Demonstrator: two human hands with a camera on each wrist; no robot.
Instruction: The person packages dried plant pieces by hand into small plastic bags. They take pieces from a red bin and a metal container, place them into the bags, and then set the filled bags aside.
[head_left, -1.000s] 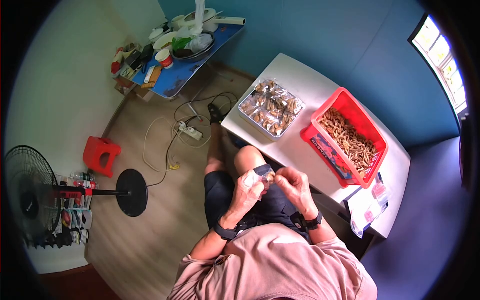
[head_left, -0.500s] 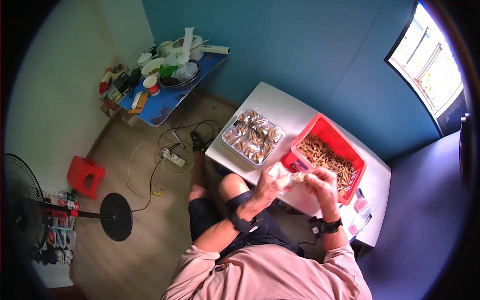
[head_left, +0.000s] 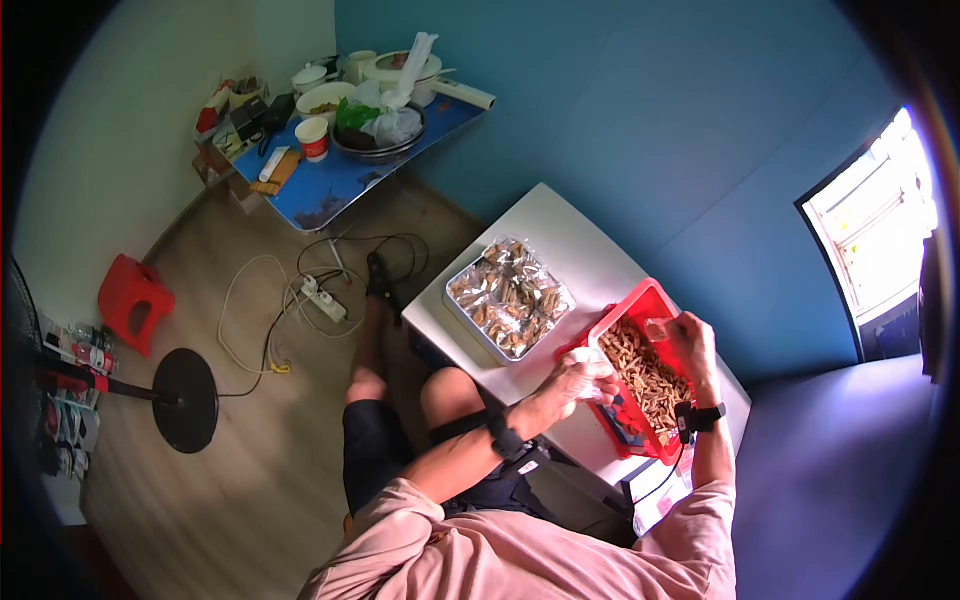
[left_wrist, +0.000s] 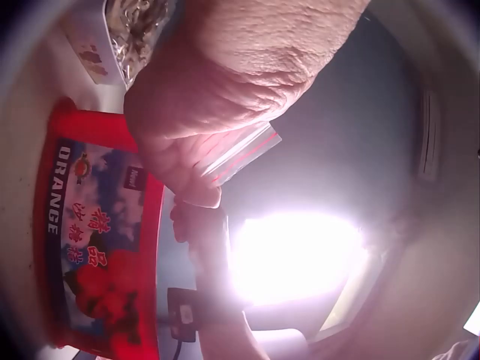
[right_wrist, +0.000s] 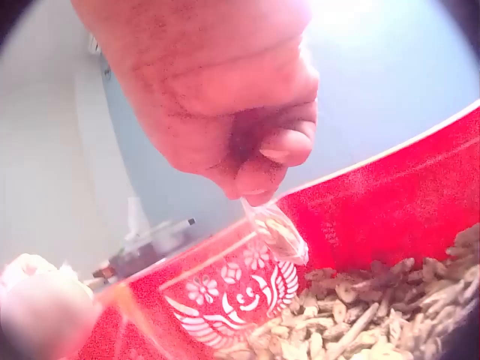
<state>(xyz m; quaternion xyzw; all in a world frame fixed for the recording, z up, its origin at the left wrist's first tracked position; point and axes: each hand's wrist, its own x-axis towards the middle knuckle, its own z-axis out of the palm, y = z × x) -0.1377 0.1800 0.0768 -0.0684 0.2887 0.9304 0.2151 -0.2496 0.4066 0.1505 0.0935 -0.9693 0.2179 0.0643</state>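
My right hand [head_left: 692, 345] pinches a small clear plastic bag [right_wrist: 279, 236] with a few pale brown pieces inside, over the red basket [head_left: 655, 292]. Dried, stick-like brown pieces [head_left: 640, 375] lie loose in that basket. At the basket's left rim is my left hand [head_left: 575, 380], its fingers curled round a clear zip bag [left_wrist: 251, 150] with a red-striped seal. To the left of it stands a shallow rectangular tray [head_left: 470, 325], heaped with filled clear bags [head_left: 512, 300].
Basket and tray share a white table [head_left: 545, 205] against the blue wall. Flat pink-marked packs [head_left: 655, 500] lie by its near right corner. A blue side table [head_left: 340, 195] holds bowls and a paper cup. Cables with a power strip [head_left: 322, 298], a red stool [head_left: 135, 300] and a fan base [head_left: 186, 400] are on the floor.
Both hands were together at a small bag above my lap, then rose toward the basket. They have now parted, the right moving over the basket with the filled bag.
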